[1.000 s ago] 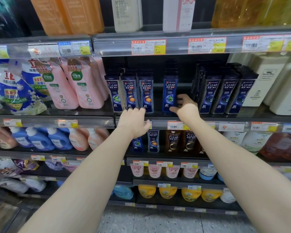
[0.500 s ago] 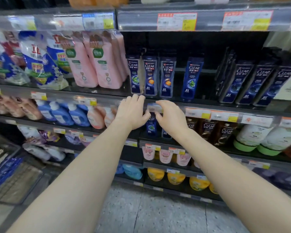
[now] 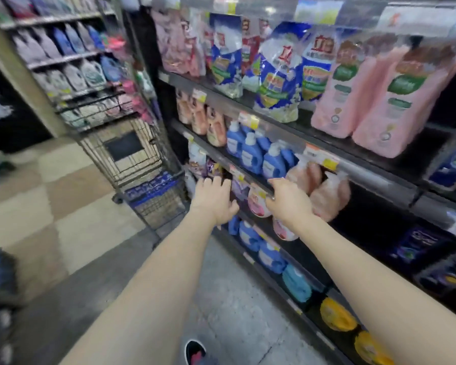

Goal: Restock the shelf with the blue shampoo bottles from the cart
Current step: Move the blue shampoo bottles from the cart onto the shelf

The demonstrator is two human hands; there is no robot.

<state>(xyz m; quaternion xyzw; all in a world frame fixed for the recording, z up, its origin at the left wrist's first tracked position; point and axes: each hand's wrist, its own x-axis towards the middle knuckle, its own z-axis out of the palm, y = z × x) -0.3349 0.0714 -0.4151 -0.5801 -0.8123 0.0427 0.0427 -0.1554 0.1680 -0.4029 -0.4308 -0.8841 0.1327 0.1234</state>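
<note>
a: what is nearest the camera?
b: a dark shoe (image 3: 195, 351) on grey floor, and two bare forearms reaching forward.
a: and the hands?
b: the left hand (image 3: 214, 200) is open, fingers straight and loose, holding nothing. the right hand (image 3: 290, 202) is just beside it, at the front rail of the shelf (image 3: 379, 177). its fingers bend out of sight and i cannot tell whether they grip anything.
a: what sits on that shelf?
b: pink bottles (image 3: 329, 196) just behind the right hand, blue jugs (image 3: 250, 154) one level up, pink pouches (image 3: 379, 96) higher still, all blurred.
a: where are the shampoo bottles?
b: the blue shampoo bottles (image 3: 153, 186) lie in a blurred row inside the wire cart (image 3: 132, 154). it is parked left of the shelf, beyond the left hand and apart from both hands. behind the cart stands more shelving (image 3: 63, 59) with pale jugs.
</note>
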